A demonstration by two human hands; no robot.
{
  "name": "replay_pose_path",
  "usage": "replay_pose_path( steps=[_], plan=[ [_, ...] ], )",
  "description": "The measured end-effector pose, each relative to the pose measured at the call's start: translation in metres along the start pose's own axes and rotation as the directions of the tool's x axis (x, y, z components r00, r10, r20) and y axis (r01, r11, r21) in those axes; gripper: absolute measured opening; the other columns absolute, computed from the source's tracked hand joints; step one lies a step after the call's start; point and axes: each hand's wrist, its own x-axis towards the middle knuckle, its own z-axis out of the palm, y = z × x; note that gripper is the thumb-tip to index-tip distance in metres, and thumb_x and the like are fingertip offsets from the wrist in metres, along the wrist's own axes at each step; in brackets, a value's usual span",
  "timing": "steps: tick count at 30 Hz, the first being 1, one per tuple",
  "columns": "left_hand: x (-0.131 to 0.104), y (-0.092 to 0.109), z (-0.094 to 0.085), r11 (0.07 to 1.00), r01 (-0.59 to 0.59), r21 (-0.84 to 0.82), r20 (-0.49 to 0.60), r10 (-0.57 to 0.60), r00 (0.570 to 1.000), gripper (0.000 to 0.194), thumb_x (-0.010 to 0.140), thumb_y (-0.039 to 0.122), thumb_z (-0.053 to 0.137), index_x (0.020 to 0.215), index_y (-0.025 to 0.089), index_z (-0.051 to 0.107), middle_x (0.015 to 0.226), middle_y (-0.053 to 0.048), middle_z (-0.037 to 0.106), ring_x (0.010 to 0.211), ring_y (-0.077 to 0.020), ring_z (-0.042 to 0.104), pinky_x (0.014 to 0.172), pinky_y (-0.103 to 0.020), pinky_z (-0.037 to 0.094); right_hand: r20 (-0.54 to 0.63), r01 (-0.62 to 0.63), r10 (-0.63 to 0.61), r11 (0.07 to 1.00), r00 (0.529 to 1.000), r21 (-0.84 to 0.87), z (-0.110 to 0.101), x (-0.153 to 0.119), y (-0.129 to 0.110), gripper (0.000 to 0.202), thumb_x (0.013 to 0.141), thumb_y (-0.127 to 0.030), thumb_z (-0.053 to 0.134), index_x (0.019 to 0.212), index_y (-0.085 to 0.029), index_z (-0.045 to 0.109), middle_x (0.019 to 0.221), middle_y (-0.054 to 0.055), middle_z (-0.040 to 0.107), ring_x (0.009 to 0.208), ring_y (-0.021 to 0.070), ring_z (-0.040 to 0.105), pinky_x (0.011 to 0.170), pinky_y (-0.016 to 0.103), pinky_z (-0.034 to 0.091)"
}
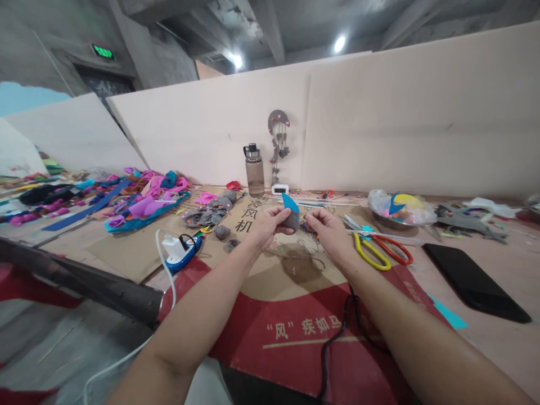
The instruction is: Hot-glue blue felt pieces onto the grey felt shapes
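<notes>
My left hand pinches a small grey felt piece with a pointed blue felt piece standing up from it. Close by on the right, my right hand has its thumb and forefinger pressed together; whatever is between them is too small to make out. Loose grey thread trails over the cardboard below both hands. Yellow-handled scissors and red-handled scissors lie just beyond my right wrist. Left of my left hand are small balls of grey yarn.
Grey felt pieces and a heap of coloured felt lie leftward. A bottle and small clock stand behind; a grey moon ornament hangs there. A power strip, phone and bowl flank the cardboard.
</notes>
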Motion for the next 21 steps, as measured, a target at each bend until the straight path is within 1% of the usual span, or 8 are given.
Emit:
replay_pose_path(
  steps=[5, 9, 11, 14, 16, 17, 18, 21],
  plan=[
    [0.002, 0.007, -0.004, 0.996, -0.037, -0.075, -0.1, 0.029, 0.995, 0.034, 0.067, 0.036, 0.086, 0.08, 0.012, 0.065, 0.076, -0.003, 0.07, 0.065, -0.0126, 0.066, 0.055, -0.023, 0.058, 0.021, -0.045, 0.045, 0.999, 0.999, 0.03, 0.0, 0.002, 0.002, 0.023, 0.07, -0.041, 0.066, 0.08, -0.021, 0.06, 0.066, -0.003, 0.054, 0.063, 0.0129, 0.046, 0.066, 0.029, 0.04],
    [0.004, 0.014, -0.009, 0.99, -0.097, -0.101, -0.13, 0.084, 0.988, 0.036, 0.063, 0.033, 0.089, 0.079, 0.012, 0.064, 0.078, -0.003, 0.071, 0.068, -0.0129, 0.067, 0.058, -0.024, 0.06, 0.03, -0.117, 0.116, 0.993, 0.993, 0.032, -0.004, 0.009, 0.011, 0.028, 0.068, -0.039, 0.062, 0.088, -0.02, 0.065, 0.078, 0.0, 0.064, 0.071, 0.0147, 0.056, 0.074, 0.031, 0.045],
    [0.005, 0.015, -0.012, 0.989, -0.122, -0.082, -0.133, 0.11, 0.985, 0.036, 0.064, 0.034, 0.088, 0.081, 0.012, 0.065, 0.079, -0.003, 0.071, 0.069, -0.0132, 0.068, 0.059, -0.025, 0.06, 0.012, -0.131, 0.132, 0.99, 0.991, -0.052, -0.011, 0.013, 0.013, 0.027, 0.07, -0.036, 0.056, 0.089, -0.02, 0.067, 0.086, 0.003, 0.068, 0.077, 0.0164, 0.06, 0.077, 0.031, 0.046],
    [0.007, 0.016, -0.015, 0.986, -0.164, -0.038, -0.134, 0.157, 0.978, 0.037, 0.064, 0.038, 0.088, 0.079, 0.013, 0.065, 0.078, -0.002, 0.071, 0.069, -0.0134, 0.069, 0.063, -0.026, 0.061, -0.09, -0.103, 0.078, 0.94, 0.993, -0.324, -0.031, 0.018, 0.006, 0.028, 0.074, -0.029, 0.047, 0.091, -0.02, 0.068, 0.094, 0.005, 0.071, 0.083, 0.0185, 0.062, 0.078, 0.032, 0.048],
    [0.008, 0.014, -0.017, 0.978, -0.206, -0.008, -0.126, 0.203, 0.971, 0.04, 0.061, 0.042, 0.089, 0.078, 0.013, 0.065, 0.077, -0.003, 0.071, 0.07, -0.014, 0.069, 0.065, -0.028, 0.062, -0.148, -0.045, -0.051, 0.813, 0.988, -0.58, -0.048, 0.021, -0.004, 0.031, 0.08, -0.028, 0.043, 0.097, -0.019, 0.068, 0.097, 0.009, 0.072, 0.09, 0.021, 0.064, 0.082, 0.033, 0.048],
    [0.008, 0.013, -0.018, 0.973, -0.229, 0.005, -0.122, 0.228, 0.966, 0.042, 0.06, 0.044, 0.088, 0.077, 0.013, 0.066, 0.077, -0.003, 0.072, 0.071, -0.0145, 0.069, 0.066, -0.029, 0.062, -0.14, -0.03, -0.099, 0.705, 0.985, -0.709, -0.055, 0.022, -0.009, 0.032, 0.084, -0.029, 0.043, 0.098, -0.018, 0.069, 0.1, 0.011, 0.073, 0.093, 0.023, 0.065, 0.085, 0.035, 0.047],
    [0.009, 0.012, -0.018, 0.968, -0.252, 0.02, -0.12, 0.252, 0.96, 0.042, 0.06, 0.046, 0.088, 0.077, 0.014, 0.067, 0.078, -0.003, 0.072, 0.072, -0.0151, 0.069, 0.067, -0.03, 0.062, -0.132, -0.062, -0.081, 0.578, 0.988, -0.814, -0.062, 0.023, -0.013, 0.032, 0.087, -0.03, 0.042, 0.095, -0.017, 0.07, 0.099, 0.014, 0.073, 0.094, 0.0256, 0.066, 0.085, 0.037, 0.047],
    [0.009, 0.011, -0.019, 0.949, -0.309, 0.07, -0.128, 0.315, 0.94, 0.041, 0.062, 0.048, 0.086, 0.078, 0.015, 0.068, 0.079, -0.002, 0.072, 0.074, -0.0152, 0.069, 0.07, -0.032, 0.063, -0.135, -0.168, 0.142, 0.248, 0.981, -0.954, -0.073, 0.024, -0.013, 0.036, 0.093, -0.035, 0.044, 0.088, -0.013, 0.072, 0.094, 0.022, 0.073, 0.093, 0.0325, 0.069, 0.082, 0.04, 0.048]
  ],
)
